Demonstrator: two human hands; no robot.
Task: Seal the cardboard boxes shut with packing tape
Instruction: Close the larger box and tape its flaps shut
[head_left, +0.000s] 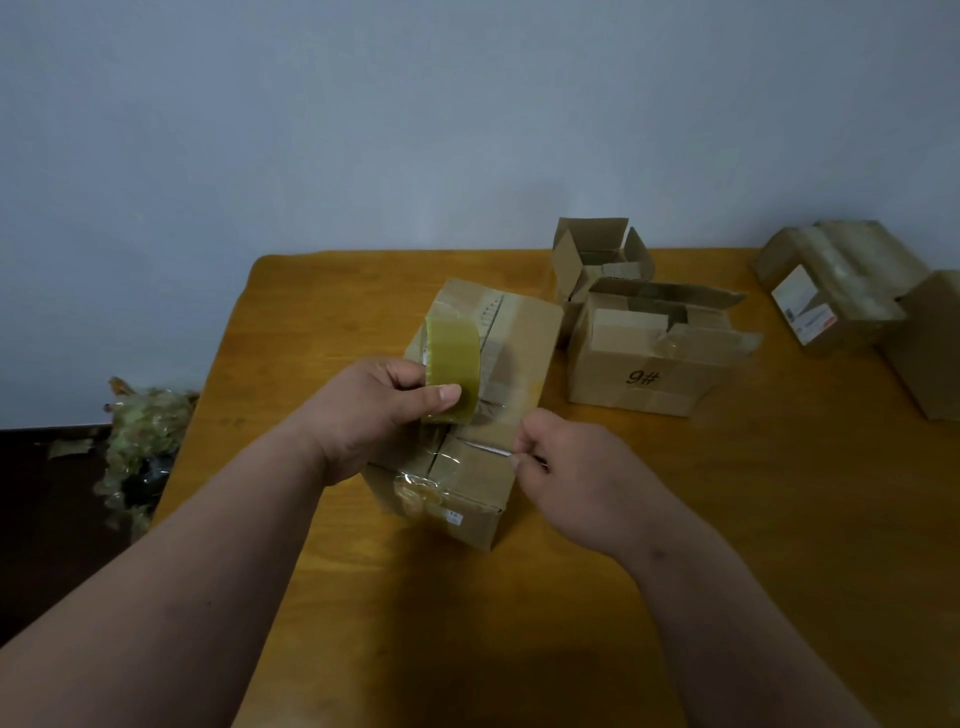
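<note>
Tape roll (451, 370) gripped in my left hand (363, 410) above the box (467, 415); my right hand (563, 462) pinches what seems the free tape end, stretching it to span the seam below both hands

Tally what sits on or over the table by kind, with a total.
Closed cardboard boxes: 3 — under the hands, labelled, right edge
Open cardboard boxes: 2 — small, marked 9#
Tape rolls: 1
Total: 6
</note>
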